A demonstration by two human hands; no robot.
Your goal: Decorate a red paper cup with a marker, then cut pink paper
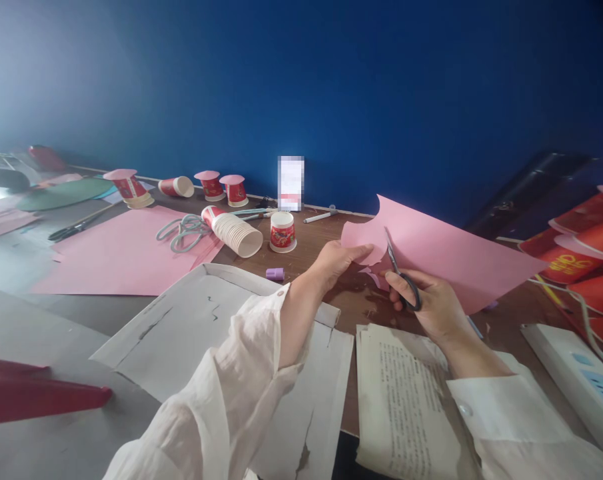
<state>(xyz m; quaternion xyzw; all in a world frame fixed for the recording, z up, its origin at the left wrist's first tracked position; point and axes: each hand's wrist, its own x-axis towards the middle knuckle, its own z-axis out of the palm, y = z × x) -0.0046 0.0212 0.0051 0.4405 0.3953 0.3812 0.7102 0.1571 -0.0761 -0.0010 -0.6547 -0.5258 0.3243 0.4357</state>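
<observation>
A large sheet of pink paper (446, 247) with curved cut-outs along its left side is held up above the brown table. My left hand (338, 261) pinches its left part between thumb and fingers. In my right hand (434, 300) is a pair of scissors (406, 287) with dark handles, the fingers in the loops. Its blades point up and away, across the paper beside a cut edge. Just left of the paper a red-and-white paper cup (283, 233) stands upside down. A purple marker cap (275, 274) lies near my left wrist.
A stack of paper cups (236, 233) lies beside a looped cord (184, 233) and more pink paper (116, 260). Cups with pink discs (210, 185) stand behind. An open printed book (406, 400), a white power strip (576, 380) and red cups (581, 260) are at the right.
</observation>
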